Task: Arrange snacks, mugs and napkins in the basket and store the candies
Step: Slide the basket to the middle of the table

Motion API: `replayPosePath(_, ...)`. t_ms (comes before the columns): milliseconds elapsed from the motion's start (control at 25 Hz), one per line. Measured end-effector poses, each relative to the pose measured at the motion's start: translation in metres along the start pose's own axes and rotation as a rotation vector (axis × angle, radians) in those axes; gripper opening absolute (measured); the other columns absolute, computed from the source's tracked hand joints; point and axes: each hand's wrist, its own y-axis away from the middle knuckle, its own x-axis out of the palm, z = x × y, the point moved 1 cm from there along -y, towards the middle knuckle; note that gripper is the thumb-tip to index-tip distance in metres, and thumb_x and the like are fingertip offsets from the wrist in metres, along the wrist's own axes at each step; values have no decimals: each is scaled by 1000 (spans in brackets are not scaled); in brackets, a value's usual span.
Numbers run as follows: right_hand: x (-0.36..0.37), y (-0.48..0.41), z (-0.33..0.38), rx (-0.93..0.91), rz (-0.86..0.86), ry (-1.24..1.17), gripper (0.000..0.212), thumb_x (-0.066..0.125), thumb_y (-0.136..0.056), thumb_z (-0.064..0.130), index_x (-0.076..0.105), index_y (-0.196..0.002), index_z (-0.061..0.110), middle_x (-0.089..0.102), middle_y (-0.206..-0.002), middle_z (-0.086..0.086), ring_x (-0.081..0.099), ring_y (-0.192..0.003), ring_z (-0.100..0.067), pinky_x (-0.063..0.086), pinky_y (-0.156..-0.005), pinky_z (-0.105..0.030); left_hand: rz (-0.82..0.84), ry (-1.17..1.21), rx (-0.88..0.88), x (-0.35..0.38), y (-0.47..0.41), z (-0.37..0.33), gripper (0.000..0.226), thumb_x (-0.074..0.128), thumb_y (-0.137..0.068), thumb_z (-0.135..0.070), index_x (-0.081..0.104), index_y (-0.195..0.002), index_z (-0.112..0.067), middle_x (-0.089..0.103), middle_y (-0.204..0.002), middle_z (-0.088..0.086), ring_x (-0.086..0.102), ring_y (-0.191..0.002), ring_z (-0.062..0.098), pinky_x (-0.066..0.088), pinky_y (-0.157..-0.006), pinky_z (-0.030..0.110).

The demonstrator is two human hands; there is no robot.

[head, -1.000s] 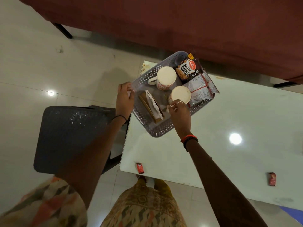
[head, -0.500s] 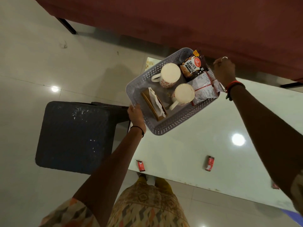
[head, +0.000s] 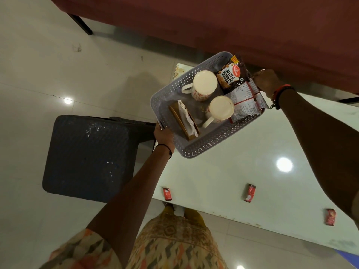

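Basket [head: 204,147] gripped: left hand [head: 164,135], right hand [head: 267,81].

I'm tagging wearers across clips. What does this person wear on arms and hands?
The left hand has a thin black cord at the wrist. The right hand carries a ring on one finger and red and black bands at the wrist. Both forearms are bare; a short sleeve with an orange, cream and grey zigzag print shows at the left shoulder.
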Motion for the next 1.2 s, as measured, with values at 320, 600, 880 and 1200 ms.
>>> replayPosePath(320,-5,34,-8,19,3,27,38,47,-94,14,33,-61,28,36,-67,8,34,-58,-5,30,-54,-16,22,-59,33,-19,-1,-4,23,47,-91,0,57,-112,-2,62,-103,12,58,-93,21,50,-74,24)
replayPosePath(600,-13,119,-27,26,15,67,30,49,-90,2,47,-60,10,49,-70,-17,49,-71,-27,36,-56,-23,18,-332,127,-53,36,-33,22,49,-91,-6,59,-104,9,63,-96,23,60,-95,31,48,-81,39)
replayPosePath(880,-27,226,-42,12,-50,93,25,48,-92,6,67,-108,3,70,-109,-16,65,-103,-32,50,-77,-28,49,-402,118,-98,92,-72,17,45,-92,0,60,-97,7,59,-94,19,54,-88,26,46,-77,39)
replayPosePath(1200,-39,330,-61,53,-153,26,25,48,-93,12,66,-107,2,69,-107,-18,63,-102,-35,50,-83,-32,147,-407,133,-142,158,-86,12,48,-93,-3,60,-93,-4,58,-84,13,51,-84,23,43,-75,34)
